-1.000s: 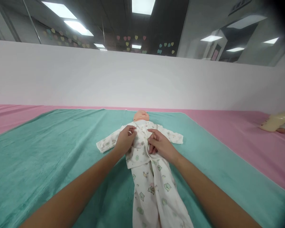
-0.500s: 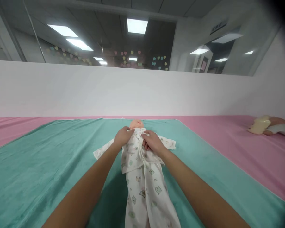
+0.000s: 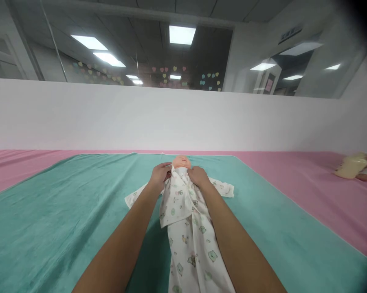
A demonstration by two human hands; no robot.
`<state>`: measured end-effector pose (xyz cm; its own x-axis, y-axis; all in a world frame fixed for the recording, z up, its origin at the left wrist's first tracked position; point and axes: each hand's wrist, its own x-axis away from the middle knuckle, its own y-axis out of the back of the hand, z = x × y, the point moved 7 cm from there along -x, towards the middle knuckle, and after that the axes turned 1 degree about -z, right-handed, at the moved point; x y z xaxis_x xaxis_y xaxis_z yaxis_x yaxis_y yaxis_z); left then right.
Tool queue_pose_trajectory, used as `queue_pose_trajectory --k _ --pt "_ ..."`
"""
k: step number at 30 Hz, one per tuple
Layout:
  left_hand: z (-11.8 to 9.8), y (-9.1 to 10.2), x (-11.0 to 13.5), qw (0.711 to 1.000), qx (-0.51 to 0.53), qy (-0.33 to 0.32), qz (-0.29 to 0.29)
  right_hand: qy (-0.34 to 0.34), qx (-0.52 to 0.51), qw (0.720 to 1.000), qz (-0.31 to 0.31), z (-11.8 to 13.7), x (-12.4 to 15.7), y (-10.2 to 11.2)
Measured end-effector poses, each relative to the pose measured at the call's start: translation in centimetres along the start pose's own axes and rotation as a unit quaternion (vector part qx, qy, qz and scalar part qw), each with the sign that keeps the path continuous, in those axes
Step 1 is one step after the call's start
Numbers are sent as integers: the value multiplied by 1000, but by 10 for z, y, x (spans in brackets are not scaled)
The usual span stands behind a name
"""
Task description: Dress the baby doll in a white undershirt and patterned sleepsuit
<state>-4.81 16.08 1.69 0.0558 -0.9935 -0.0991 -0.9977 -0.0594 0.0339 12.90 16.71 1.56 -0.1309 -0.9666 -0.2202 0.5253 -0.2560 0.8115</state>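
A baby doll (image 3: pixel 181 161) lies on its back, head at the far end, dressed in a white printed top (image 3: pixel 177 201) and matching trousers (image 3: pixel 187 252). Both sleeves spread out to the sides. My left hand (image 3: pixel 160 176) pinches the top's edge near the collar, to the left of the doll's neck, lifting the cloth a little. Closed at the right side of the collar, my right hand (image 3: pixel 198 176) is on the top's front; its fingertips are partly hidden, and it appears to grip the cloth there.
Under the doll is a teal cloth (image 3: pixel 79 211) over a pink sheet (image 3: pixel 308 187). At the far right lies a pale yellow object (image 3: pixel 351 165) beside something skin-toned and white. A white wall (image 3: pixel 159 118) with windows above stands behind.
My left hand has raised the left collar edge of the top. My right hand has moved up from the chest to the collar. The view has shifted slightly left.
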Motion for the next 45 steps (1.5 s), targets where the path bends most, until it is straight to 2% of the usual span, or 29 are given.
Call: queue_pose_trajectory --k 3,7,11,14,18,24,29,36,45 --pt "1 -10 2 999 29 7 15 5 -52 998 -27 -9 1 3" --pt "-6 -14 4 1000 -1 2 28 16 -132 990 -47 -6 1 3" --pt "-19 -20 5 981 -179 -53 50 43 -225 973 -33 6 0 -1" --pt "-19 -18 3 961 -268 -59 30 55 -268 962 -19 10 0 -3" --pt "-14 -11 2 968 -244 -26 49 52 -255 965 -11 11 4 -2" --pt "-16 -11 11 994 -48 32 95 47 -225 973 -18 11 6 3" --pt "-17 -14 8 991 -115 -4 75 57 -216 975 -15 11 5 2" --pt "-20 -20 8 973 -200 -54 105 60 -219 973 -39 11 9 6" --pt "-29 -21 7 973 -199 -113 34 -4 -147 983 -113 10 17 19"
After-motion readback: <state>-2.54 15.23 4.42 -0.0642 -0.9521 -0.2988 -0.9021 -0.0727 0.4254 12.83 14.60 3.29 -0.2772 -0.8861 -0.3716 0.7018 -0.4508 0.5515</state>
